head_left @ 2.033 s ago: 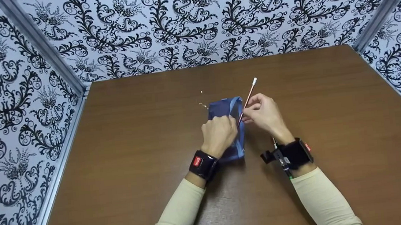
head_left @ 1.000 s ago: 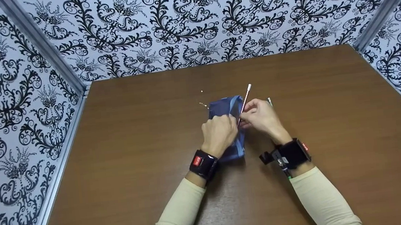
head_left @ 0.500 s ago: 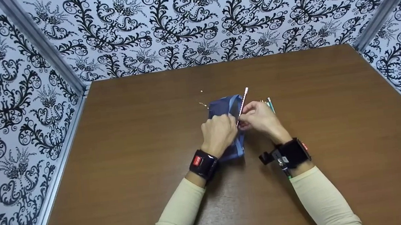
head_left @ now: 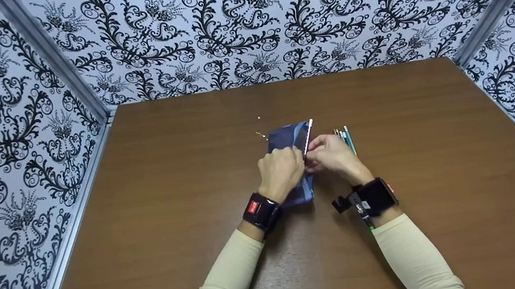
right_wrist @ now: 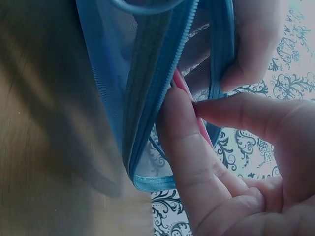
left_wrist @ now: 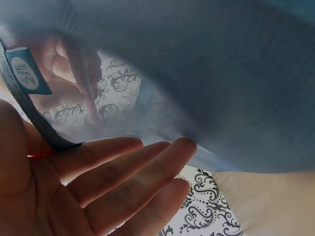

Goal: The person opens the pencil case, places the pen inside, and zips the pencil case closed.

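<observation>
My left hand [head_left: 281, 173] holds the blue mesh zipper pouch [head_left: 283, 137] by its edge, its thumb showing at the zipper in the right wrist view. The pouch's mouth gapes beside the zipper [right_wrist: 162, 88]. Between thumb and index finger, my right hand [head_left: 334, 156] pinches a pink-red pencil [head_left: 307, 135] with a white end. In the right wrist view the pencil [right_wrist: 203, 129] slants into the open mouth. Through the mesh in the left wrist view, the pencil [left_wrist: 91, 105] shows inside the pouch, in front of the right fingers. Its lower end is blurred.
Several pencils [head_left: 348, 139] lie together on the brown table [head_left: 172, 195], partly hidden behind the right hand. Small pale specks [head_left: 261, 135] dot the wood left of the pouch. Patterned walls [head_left: 238, 38] enclose the table's back and sides.
My right hand has moved left and slightly down, carrying the pencil deeper into the pouch. The pencils behind that hand have come into view. My left hand and the pouch have hardly moved.
</observation>
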Available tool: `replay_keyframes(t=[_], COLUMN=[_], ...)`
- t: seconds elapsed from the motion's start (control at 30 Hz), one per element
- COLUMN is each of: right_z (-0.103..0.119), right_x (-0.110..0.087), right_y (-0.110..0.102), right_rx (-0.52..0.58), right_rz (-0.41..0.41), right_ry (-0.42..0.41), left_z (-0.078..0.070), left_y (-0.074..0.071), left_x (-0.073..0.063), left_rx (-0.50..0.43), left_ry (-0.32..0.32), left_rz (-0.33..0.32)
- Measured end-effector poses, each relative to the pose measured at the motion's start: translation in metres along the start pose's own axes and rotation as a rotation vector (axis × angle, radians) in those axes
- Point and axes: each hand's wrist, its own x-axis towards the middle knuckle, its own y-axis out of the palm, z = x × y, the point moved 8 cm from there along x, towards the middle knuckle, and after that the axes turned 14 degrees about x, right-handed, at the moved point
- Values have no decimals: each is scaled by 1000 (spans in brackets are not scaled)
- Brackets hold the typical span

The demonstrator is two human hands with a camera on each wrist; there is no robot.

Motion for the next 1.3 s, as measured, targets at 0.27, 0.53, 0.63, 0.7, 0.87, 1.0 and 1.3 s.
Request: replay_keyframes(t=[0.27,0.53,0.63,0.7,0.87,1.0,1.3], right_z=[-2,-4,-5,-5,-3,-3,-1], right_x=[0,1,0,0,-2,-2,-2], right_y=[3,3,4,5,6,7,7], right_rx=[-34,-38,-45,-49,-58,-54,-75], right_rz=[14,16,18,21,34,45,50], right_ry=[7,11,14,17,6,1,-7], left_z=[0,0,0,0,0,0,1], left_y=[3,4,3,2,1,0,3], left_x=[1,2,2,1,1,1,2], left_rx=[-14,-19,-20,-21,-18,-18,-21], left_ry=[2,6,9,9,7,5,3], left_rz=[40,56,45,35,10,4,26])
